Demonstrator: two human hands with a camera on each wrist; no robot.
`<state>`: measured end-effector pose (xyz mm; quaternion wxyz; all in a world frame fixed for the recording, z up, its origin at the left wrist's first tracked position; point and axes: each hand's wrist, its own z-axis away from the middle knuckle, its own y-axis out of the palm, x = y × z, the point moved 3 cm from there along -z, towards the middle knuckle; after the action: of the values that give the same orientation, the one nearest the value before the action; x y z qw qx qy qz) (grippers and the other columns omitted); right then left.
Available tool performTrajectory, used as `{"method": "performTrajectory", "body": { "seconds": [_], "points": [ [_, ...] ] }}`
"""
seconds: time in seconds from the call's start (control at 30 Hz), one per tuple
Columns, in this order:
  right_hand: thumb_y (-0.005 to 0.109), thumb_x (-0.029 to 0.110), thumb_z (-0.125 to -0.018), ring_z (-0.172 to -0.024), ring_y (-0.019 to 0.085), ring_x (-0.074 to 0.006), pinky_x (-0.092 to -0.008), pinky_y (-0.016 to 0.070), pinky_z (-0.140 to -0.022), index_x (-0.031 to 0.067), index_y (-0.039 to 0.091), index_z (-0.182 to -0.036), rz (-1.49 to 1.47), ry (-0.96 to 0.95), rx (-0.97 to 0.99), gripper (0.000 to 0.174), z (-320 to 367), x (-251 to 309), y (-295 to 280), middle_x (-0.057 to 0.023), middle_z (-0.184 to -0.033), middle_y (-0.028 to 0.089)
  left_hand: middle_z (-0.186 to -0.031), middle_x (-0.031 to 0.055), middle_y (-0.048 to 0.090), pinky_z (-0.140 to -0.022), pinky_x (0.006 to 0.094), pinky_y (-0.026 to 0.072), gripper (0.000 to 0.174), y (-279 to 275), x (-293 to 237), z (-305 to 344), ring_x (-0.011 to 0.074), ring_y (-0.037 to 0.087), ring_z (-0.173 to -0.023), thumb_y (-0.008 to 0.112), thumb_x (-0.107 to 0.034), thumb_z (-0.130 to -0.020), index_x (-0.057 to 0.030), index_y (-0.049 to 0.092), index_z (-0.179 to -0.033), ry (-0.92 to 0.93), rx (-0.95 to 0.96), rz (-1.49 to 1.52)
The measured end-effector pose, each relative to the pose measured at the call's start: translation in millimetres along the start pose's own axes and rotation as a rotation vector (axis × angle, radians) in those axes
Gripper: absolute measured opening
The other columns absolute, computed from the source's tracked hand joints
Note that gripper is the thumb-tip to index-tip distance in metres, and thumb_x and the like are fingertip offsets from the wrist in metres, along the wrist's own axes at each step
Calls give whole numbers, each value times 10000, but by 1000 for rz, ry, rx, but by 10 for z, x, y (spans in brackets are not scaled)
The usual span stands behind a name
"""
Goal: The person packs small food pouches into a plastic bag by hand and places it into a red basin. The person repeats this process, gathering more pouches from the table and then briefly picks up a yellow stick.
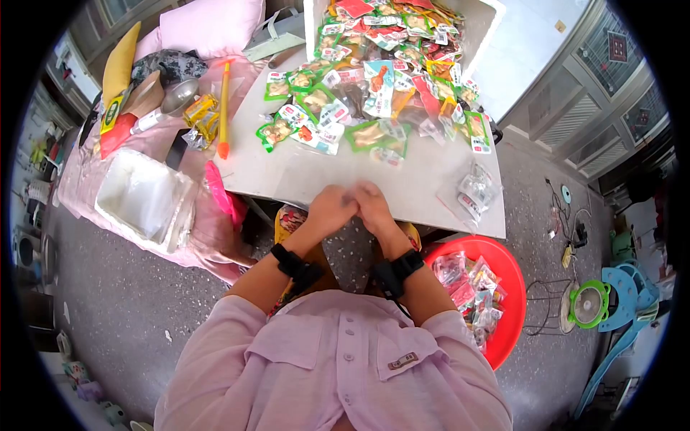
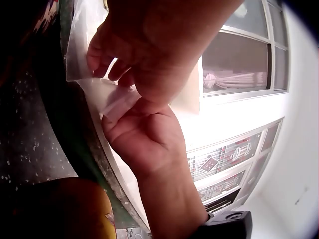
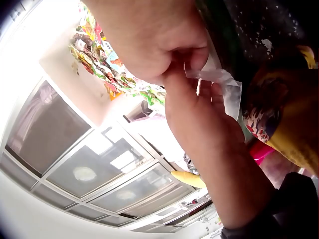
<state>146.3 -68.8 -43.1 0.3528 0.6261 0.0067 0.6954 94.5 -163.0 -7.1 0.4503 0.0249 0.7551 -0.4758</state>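
Close together at the front edge of the pale table (image 1: 287, 176), my left hand (image 1: 332, 210) and right hand (image 1: 374, 208) meet, fingers curled inward. Between them is a clear plastic bag (image 2: 107, 94), its film creased where the fingers pinch it. The left wrist view has my left hand (image 2: 144, 55) above and my right hand (image 2: 147, 139) below, both at the bag. A loose corner of the bag (image 3: 232, 94) sticks out past the fingers in the right wrist view. Beyond the hands lies a spread of colourful snack packets (image 1: 377, 86).
A white foam box (image 1: 485, 29) full of packets lies at the table's back. On the right front corner sits a clear bag of packets (image 1: 478, 190). Below it stands a red tub (image 1: 514, 309) with bagged packets. At left are a white foam box (image 1: 136, 197) and a yellow stick (image 1: 225, 108).
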Motion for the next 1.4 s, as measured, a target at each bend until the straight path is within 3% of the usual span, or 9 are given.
{"method": "performTrajectory", "body": {
  "seconds": [0.5,0.6,0.7,0.8,0.9,1.0,1.17,1.33,1.4],
  "points": [
    [500,154,-777,-474,436,-88,-189,330,-391,33,500,-741,285,61,31,127,-105,-1,-70,-32,-592,481,-669,176,509,-608,365,399,140,-24,38,-39,324,500,-676,435,-110,-734,3,513,-709,-8,69,244],
    [491,137,-763,-488,460,-97,-196,342,-394,19,498,-731,297,34,-97,122,-67,64,-59,-40,-591,485,-679,170,501,-555,401,390,156,49,223,-47,346,474,-634,428,-130,-741,8,483,-694,120,-395,131],
    [474,114,-732,-509,449,-131,-240,357,-430,21,503,-699,416,28,-208,102,-38,137,-51,-75,-619,499,-657,152,493,-531,425,387,87,-117,124,-39,338,475,-607,459,-106,-720,-20,468,-711,314,-624,7],
    [473,134,-733,-617,541,-199,-294,429,-548,0,513,-769,952,-344,-166,144,-142,126,-65,-116,-653,544,-663,148,502,-542,441,390,82,-56,116,-39,343,490,-620,465,-126,-719,-45,453,-733,253,-433,-109],
    [482,133,-717,-667,541,-265,-330,424,-615,7,518,-772,868,-189,10,142,-234,127,-42,-157,-691,545,-662,147,506,-537,446,395,84,78,170,-95,351,499,-612,463,-137,-720,-56,443,-728,164,-326,-199],
    [481,128,-715,-702,537,-313,-357,425,-621,13,517,-771,1028,-294,111,133,-377,177,-201,-179,-731,551,-691,144,527,-554,444,401,85,142,244,-145,355,507,-624,475,-139,-721,-68,475,-769,102,-271,-225],
    [514,152,-677,-790,520,-357,-413,414,-673,1,504,-832,1281,-581,-376,216,-797,600,-695,-205,-838,547,-678,147,535,-552,441,403,98,268,334,-247,342,516,-625,463,-155,-719,-58,461,-720,63,-132,-345],
    [513,156,-664,-825,513,-370,-419,405,-721,-2,482,-891,1259,-598,-584,279,-1199,962,-946,-230,-882,532,-651,131,562,-566,413,431,120,255,253,-294,305,552,-632,440,-173,-719,-79,516,-715,1,-38,-412],
    [518,163,-662,-847,511,-368,-412,406,-739,-2,476,-918,1288,-443,-596,308,-1312,985,-967,-217,-912,532,-653,126,564,-568,410,432,120,241,238,-289,303,553,-633,441,-179,-722,-84,514,-716,-16,-29,-413]
  ]
}}
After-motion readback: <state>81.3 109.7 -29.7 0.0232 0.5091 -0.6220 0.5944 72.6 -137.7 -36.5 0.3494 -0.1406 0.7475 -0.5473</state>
